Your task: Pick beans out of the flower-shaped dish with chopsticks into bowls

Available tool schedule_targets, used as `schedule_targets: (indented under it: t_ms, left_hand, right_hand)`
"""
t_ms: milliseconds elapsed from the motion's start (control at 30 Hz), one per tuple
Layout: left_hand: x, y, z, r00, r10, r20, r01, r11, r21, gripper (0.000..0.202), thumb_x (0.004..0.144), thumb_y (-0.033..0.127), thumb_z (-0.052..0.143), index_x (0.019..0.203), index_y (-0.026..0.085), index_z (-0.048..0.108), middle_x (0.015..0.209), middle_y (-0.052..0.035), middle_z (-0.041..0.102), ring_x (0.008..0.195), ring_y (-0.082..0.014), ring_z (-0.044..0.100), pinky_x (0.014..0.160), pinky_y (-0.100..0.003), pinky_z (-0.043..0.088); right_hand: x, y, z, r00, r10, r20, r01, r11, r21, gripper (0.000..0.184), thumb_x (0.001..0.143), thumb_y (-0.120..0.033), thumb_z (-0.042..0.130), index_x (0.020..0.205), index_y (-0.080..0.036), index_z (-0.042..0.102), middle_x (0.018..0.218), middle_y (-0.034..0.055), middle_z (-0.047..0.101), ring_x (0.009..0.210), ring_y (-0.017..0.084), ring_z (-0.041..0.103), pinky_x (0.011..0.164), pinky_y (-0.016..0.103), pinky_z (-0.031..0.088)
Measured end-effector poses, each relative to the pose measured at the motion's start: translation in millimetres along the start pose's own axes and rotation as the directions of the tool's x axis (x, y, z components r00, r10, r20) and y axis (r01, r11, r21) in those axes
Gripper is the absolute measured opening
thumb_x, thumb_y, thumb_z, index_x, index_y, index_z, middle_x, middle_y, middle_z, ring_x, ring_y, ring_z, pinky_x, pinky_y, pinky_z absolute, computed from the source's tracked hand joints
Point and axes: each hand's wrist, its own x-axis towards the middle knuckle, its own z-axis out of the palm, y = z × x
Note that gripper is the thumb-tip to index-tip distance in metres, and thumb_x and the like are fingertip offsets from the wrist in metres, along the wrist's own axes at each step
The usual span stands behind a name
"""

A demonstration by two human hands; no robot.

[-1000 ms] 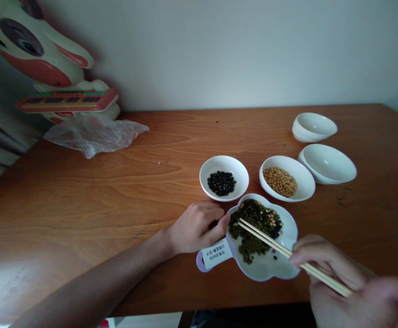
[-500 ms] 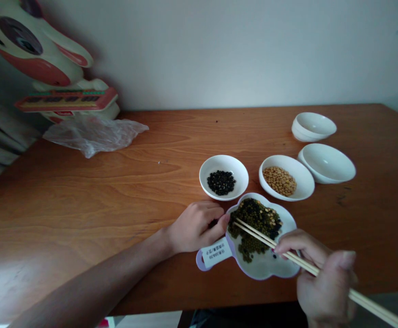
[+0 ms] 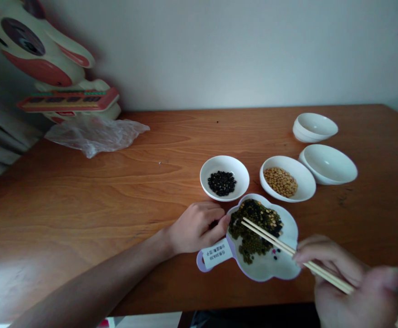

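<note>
In my right hand is a pair of wooden chopsticks, their tips close together over the beans. My left hand is closed, thumb and fingers on the left rim of a scalloped tray with a lilac edge and a labelled handle. Green, black and a few yellow beans lie mixed in that tray. Just behind it stand a white bowl of black beans and another bowl of yellow soybeans. Whether the tips grip a bean is too small to tell.
Two more white bowl places sit at the right: one bowl beside the soybeans and a bowl farther back, perhaps stacked. A crumpled plastic bag and a toy keyboard with an animal head stand at the back left, against the wall.
My right hand has moved right and slightly down, drawing the chopstick tips a little rightward over the beans. My left hand keeps its place on the tray.
</note>
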Motion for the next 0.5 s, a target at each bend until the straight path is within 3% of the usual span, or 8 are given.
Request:
schedule_targets:
  t_ms: [233, 500]
  left_hand:
    - [0, -1, 0.5, 1.000, 0.013, -0.009, -0.013, 1.000, 0.001, 0.041, 0.110, 0.031, 0.040, 0.070, 0.020, 0.044, 0.069, 0.0005, 0.053, 0.065, -0.0126, 0.048, 0.064, -0.027, 0.037]
    - [1, -4, 0.7, 1.000, 0.006, -0.014, -0.006, 0.999, -0.036, 0.044, 0.110, 0.034, 0.041, 0.069, 0.019, 0.049, 0.068, 0.0003, 0.055, 0.065, -0.0127, 0.047, 0.067, -0.028, 0.040]
  right_hand:
    - [-7, 13, -5, 0.997, 0.075, -0.020, -0.074, 0.997, 0.031, 0.075, 0.102, -0.068, 0.030, 0.064, -0.023, 0.077, 0.070, 0.0068, 0.073, 0.069, 0.021, 0.067, 0.056, 0.030, 0.049]
    - [-11, 21, -24, 0.954, 0.283, -0.094, -0.270, 0.954, 0.131, 0.070, 0.093, -0.079, 0.045, 0.071, -0.021, 0.077, 0.068, 0.0051, 0.069, 0.066, 0.017, 0.058, 0.060, 0.029, 0.047]
